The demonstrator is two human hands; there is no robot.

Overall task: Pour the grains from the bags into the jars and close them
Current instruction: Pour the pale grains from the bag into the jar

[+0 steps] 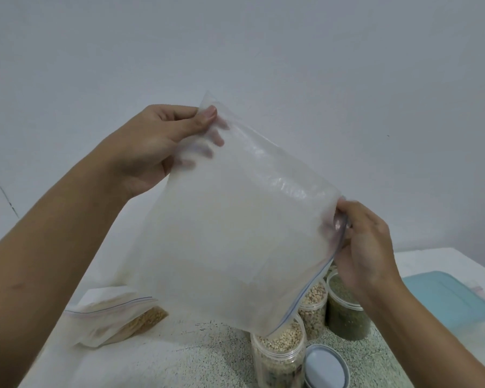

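Both forearms bare; left hand (151,147) and right hand (367,247) bare, thumbnail trimmed short

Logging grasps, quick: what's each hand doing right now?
Left hand: pinching the bag by its upper corner.
Right hand: gripping the bag at its zip edge.

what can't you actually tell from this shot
Head view, whether grains remain in the bag: its hazy, blurred plastic hides that.
Head view, base of the front jar and part of the lid: cut off by the bottom edge.
Head view, left side of the middle jar: behind the bag.
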